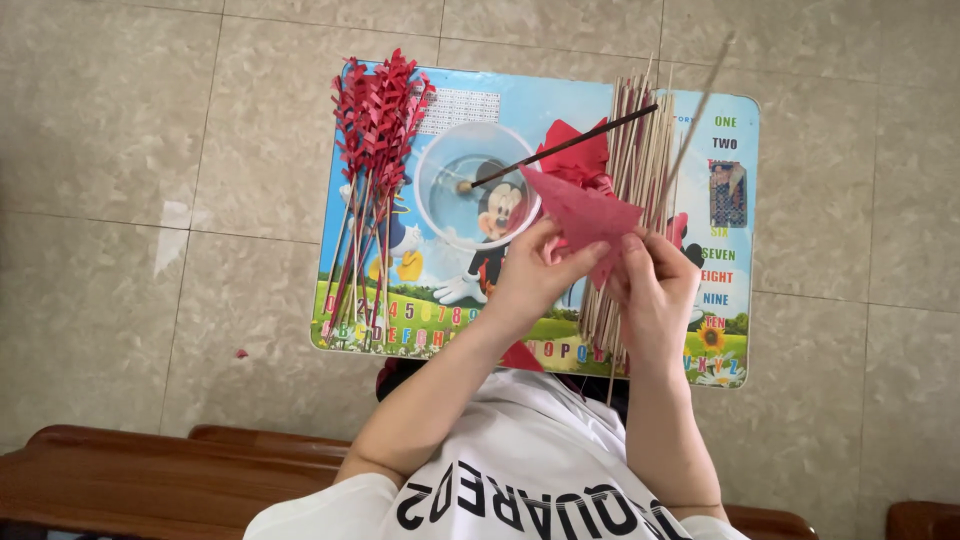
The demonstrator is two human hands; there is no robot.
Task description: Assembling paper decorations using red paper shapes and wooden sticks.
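Both hands hold one pink folded paper piece (585, 212) just above the colourful cartoon tabletop (735, 330). The left hand (532, 275) pinches its lower left edge, grip closed on it. The right hand (655, 290) pinches its right side, fingers shut on paper. A clear round plastic bowl (440, 165) sits close by, beside thin wooden sticks (640, 150).

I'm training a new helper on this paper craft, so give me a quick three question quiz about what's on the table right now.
1. True or false: both hands hold the pink paper piece.
2. Where do the finished red paper stems lie: A, left side of the table; B, inside the bowl; C, on the floor?
3. What rests across the clear bowl?

Key:
1. True.
2. A, on the colourful small table.
3. A thin dark brush, its tip in the bowl, beside the plain sticks.
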